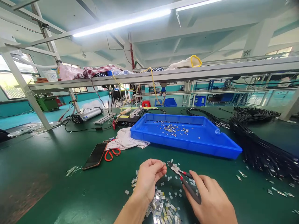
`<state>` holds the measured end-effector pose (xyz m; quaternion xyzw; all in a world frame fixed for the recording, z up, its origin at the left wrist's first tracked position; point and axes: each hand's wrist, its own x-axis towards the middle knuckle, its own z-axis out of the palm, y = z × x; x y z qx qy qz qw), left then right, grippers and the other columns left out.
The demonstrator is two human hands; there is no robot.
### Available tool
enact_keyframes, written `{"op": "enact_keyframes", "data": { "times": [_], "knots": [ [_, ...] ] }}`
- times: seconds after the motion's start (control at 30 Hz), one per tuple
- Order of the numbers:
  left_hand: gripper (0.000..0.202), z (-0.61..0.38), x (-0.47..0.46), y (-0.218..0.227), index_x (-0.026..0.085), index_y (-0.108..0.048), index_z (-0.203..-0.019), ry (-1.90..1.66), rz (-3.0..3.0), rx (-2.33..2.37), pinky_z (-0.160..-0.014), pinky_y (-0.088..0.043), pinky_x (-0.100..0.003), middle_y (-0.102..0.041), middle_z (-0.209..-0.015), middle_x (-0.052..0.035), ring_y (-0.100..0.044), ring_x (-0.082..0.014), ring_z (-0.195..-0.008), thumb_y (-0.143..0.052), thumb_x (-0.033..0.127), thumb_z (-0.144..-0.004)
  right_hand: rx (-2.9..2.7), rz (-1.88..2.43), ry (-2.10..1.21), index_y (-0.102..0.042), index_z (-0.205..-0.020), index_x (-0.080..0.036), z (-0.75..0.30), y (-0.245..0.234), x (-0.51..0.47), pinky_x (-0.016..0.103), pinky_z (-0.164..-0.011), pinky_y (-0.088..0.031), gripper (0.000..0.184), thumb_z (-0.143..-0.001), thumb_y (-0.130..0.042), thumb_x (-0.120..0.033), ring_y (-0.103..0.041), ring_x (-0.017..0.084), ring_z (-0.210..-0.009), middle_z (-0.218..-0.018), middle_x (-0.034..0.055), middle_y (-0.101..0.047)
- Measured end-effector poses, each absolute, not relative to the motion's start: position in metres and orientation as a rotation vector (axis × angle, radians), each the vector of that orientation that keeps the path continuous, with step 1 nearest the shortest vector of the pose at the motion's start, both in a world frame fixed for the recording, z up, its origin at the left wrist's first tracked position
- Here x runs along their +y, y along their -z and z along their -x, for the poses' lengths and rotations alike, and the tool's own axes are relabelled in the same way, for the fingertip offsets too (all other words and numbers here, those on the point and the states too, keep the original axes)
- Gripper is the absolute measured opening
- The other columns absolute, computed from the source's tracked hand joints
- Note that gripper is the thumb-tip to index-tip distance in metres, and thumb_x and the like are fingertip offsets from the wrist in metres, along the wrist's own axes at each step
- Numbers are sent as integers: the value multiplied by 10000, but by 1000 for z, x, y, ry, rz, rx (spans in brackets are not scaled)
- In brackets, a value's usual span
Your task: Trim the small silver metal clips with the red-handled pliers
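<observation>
My right hand (210,194) is closed round the black and red handles of a pair of cutting pliers (175,168), whose jaws point up and left. Just left of the jaws, my left hand (151,174) pinches a tiny piece (164,164), too small to make out fully. Below and between my hands, many small silvery metal pieces (161,205) lie in a loose pile on the green table. Smaller clear bits are scattered around the pliers. Behind my hands, a blue tray (177,143) holds a spread of tiny metal parts (173,129).
A phone (95,156), red-handled scissors (112,154) and a white cloth (127,139) lie left of the tray. Bundled black cables (261,146) cover the right side. A silver cylindrical device (87,115) sits at back left. A loaded shelf (140,77) spans above the table.
</observation>
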<state>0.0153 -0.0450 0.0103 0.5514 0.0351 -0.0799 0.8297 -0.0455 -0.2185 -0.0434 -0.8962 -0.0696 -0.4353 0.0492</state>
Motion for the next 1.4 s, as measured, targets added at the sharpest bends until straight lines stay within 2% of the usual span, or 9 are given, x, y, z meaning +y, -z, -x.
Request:
{"op": "enact_keyframes", "data": {
  "times": [0.23,0.4,0.83,0.97,1.13,1.27,1.4],
  "knots": [
    [242,-11,-50,-11,91,-591,-733,83,-1209,72,-668,-498,-264,-600,-728,-107,-557,-174,-657,-724,234,-590,-277,2791,1428,-578,-1107,-90,49,34,-216,379,-704,-372,374,-887,-454,-366,-492,234,-774,-869,111,-546],
    [264,-11,-52,-9,95,-588,-764,17,-1329,20,-678,-491,-294,-622,-734,-132,-584,-209,-679,-701,285,-620,-276,2839,1439,-596,-1103,-82,51,29,-216,384,-685,-367,363,-864,-493,-335,-480,246,-766,-855,118,-543],
    [208,-8,-53,-10,118,-591,-738,-90,-1497,-22,-625,-478,-290,-612,-689,-95,-582,-220,-652,-622,301,-643,-250,2859,1444,-610,-1090,-83,54,31,-213,370,-673,-363,323,-871,-483,-283,-479,230,-740,-820,100,-540],
    [202,-8,-52,-9,123,-587,-741,-100,-1510,-34,-623,-480,-294,-611,-689,-89,-586,-222,-648,-618,299,-649,-283,2865,1460,-606,-1092,-79,54,31,-214,370,-678,-366,327,-874,-483,-290,-484,233,-745,-826,102,-548],
    [182,-9,-51,-10,125,-587,-745,-92,-1509,-39,-626,-479,-292,-613,-687,-83,-592,-219,-643,-612,280,-653,-270,2806,1481,-606,-1074,-90,53,34,-214,356,-690,-381,352,-920,-402,-332,-511,216,-735,-812,86,-563],
    [161,-9,-51,-11,122,-584,-743,-78,-1485,-40,-624,-476,-280,-619,-685,-85,-594,-210,-637,-609,260,-663,-263,2773,1405,-604,-1050,-117,50,38,-213,310,-645,-415,426,-942,-331,-426,-556,184,-712,-804,59,-593],
    [160,-9,-51,-13,119,-583,-746,-58,-1453,-32,-627,-486,-272,-622,-688,-85,-596,-203,-638,-619,248,-660,-250,2703,1271,-625,-986,-191,48,39,-214,243,-584,-481,396,-916,-376,-491,-623,137,-705,-828,3,-655]
  ]
}}
